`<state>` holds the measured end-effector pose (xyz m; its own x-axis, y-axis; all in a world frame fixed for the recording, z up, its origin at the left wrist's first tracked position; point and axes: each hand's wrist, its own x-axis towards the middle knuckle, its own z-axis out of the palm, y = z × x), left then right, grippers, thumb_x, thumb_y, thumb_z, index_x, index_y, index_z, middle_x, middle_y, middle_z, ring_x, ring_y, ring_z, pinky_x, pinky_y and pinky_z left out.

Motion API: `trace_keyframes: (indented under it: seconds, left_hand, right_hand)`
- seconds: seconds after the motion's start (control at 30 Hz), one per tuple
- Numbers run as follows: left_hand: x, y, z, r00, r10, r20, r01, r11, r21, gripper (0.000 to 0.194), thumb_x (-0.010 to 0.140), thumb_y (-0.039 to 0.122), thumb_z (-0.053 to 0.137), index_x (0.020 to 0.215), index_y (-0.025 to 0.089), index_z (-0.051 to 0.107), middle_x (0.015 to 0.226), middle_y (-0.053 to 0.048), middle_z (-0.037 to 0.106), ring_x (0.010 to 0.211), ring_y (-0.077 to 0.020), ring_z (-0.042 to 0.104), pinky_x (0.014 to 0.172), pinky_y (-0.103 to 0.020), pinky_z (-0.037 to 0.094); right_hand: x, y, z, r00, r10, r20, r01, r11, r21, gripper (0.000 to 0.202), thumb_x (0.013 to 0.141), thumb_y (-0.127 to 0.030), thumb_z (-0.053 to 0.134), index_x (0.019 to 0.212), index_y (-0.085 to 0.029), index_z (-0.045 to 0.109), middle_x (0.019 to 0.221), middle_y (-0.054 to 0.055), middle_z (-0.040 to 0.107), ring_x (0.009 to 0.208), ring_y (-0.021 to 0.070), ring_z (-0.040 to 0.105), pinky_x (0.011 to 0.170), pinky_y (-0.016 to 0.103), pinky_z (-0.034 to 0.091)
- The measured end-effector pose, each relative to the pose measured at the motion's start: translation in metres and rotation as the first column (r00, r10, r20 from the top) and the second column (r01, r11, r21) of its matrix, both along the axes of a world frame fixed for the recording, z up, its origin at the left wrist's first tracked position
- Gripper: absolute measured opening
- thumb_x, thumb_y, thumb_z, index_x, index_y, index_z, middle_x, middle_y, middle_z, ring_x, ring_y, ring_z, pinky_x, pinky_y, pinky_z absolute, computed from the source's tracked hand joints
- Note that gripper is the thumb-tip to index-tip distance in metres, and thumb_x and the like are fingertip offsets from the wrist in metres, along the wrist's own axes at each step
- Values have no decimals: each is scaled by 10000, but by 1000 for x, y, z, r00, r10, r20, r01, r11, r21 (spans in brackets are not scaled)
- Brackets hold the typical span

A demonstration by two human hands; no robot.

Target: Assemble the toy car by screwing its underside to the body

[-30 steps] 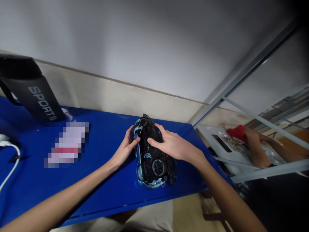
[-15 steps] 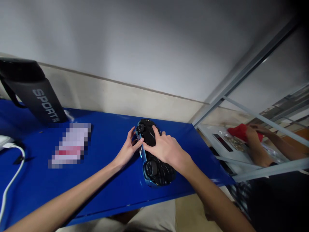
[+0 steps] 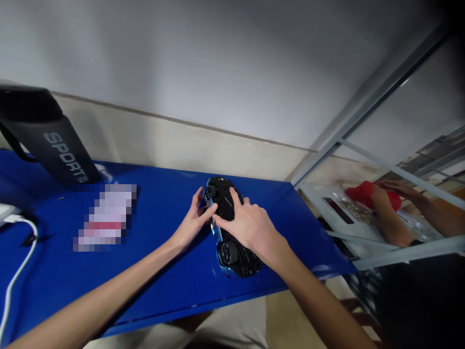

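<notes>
A blue toy car (image 3: pixel 228 253) lies upside down on the blue table (image 3: pixel 163 286), its black underside and wheels facing up. My left hand (image 3: pixel 196 218) grips the car's left side, the thumb on its edge and the fingers partly hidden behind it. Across the underside rests my right hand (image 3: pixel 250 223), with its thumb near the left edge and its fingers over the middle; it holds the car too. The far side of the car is covered by my right hand.
A dark bottle (image 3: pixel 61 145) stands at the back left. A blurred-out flat item (image 3: pixel 109 215) and a white cable (image 3: pixel 25 261) lie on the left. Beyond a metal frame (image 3: pixel 327 150) at right, another person's hands hold a red object (image 3: pixel 363 193).
The view has shifted slightly. My hands and the toy car keep nearly the same positions, and the other person's red object appears a little further right.
</notes>
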<state>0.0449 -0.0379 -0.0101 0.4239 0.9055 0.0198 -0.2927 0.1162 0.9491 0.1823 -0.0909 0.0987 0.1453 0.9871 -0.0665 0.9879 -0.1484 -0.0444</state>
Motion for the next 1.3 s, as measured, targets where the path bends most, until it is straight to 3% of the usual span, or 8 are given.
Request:
trace_keyframes:
  seconds: [0.2, 0.43, 0.6, 0.67, 0.83, 0.97, 1.13, 1.3]
  left_hand:
    - [-1, -1, 3, 998, 37, -52, -38, 999, -10, 844, 883, 443, 680, 1547, 382, 162, 1645, -106, 197, 1411, -353, 400, 1008, -472, 512]
    - [0, 1, 1, 1000, 27, 10, -26, 999, -39, 819, 886, 404, 672, 1545, 390, 186, 1640, -96, 227, 1399, -356, 416, 1038, -502, 473]
    - [0, 0, 4, 997, 6, 82, 0, 997, -78, 794, 888, 340, 672, 1539, 391, 221, 1641, -68, 235, 1422, -330, 388, 1086, -496, 431]
    - [0, 0, 5, 995, 3, 102, 7, 996, -93, 793, 888, 327, 669, 1541, 390, 223, 1641, -55, 240, 1440, -330, 359, 1095, -486, 427]
    - [-1, -1, 2, 997, 8, 78, -1, 996, -90, 741, 900, 306, 645, 1529, 407, 266, 1642, -13, 244, 1452, -319, 339, 1139, -480, 381]
    - [-1, 0, 2, 1000, 19, 11, -18, 998, -66, 693, 912, 311, 633, 1513, 421, 306, 1640, 11, 249, 1457, -307, 328, 1172, -483, 332]
    - [-1, 1, 4, 1000, -9, -19, 8, 999, -49, 677, 925, 331, 620, 1513, 434, 300, 1644, 22, 238, 1449, -315, 340, 1174, -502, 329]
    - [-1, 2, 6, 998, -14, -64, 12, 999, -37, 667, 930, 358, 608, 1514, 432, 294, 1650, 10, 223, 1441, -322, 357, 1162, -504, 348]
  right_hand:
    - [7, -9, 3, 998, 63, -27, -62, 998, 14, 886, 885, -719, 371, 1556, -145, 294, 1211, 281, 632, 957, 406, 672, 760, 477, 466]
    - [58, 11, -9, 966, 159, -204, -115, 970, 214, 589, 1009, -449, 267, 1556, -231, 279, 1155, 190, 678, 879, 312, 677, 787, 495, 477]
    - [91, 56, -45, 797, 298, -525, -148, 940, 309, 495, 1021, -420, 305, 1500, -301, 342, 1126, 72, 667, 822, 188, 655, 883, 412, 495]
    - [94, 67, -59, 739, 335, -584, -148, 927, 345, 473, 1015, -442, 342, 1461, -295, 402, 1176, 69, 650, 941, 190, 646, 949, 402, 470]
    - [93, 67, -84, 601, 347, -720, -82, 923, 376, 440, 1016, -481, 348, 1401, -308, 474, 1222, 54, 648, 1147, 208, 597, 1040, 411, 413]
    - [93, 60, -89, 520, 320, -792, -46, 936, 348, 441, 1011, -498, 363, 1396, -315, 475, 1275, 52, 629, 1200, 214, 573, 1065, 416, 394]
    - [103, 64, -87, 551, 318, -772, -12, 928, 374, 417, 1031, -461, 307, 1385, -315, 476, 1173, 41, 665, 1087, 196, 618, 1014, 402, 425]
    - [121, 65, -81, 819, 238, -522, -16, 919, 395, 286, 990, -411, 401, 1157, -278, 591, 750, -14, 622, 687, 169, 592, 667, 315, 436]
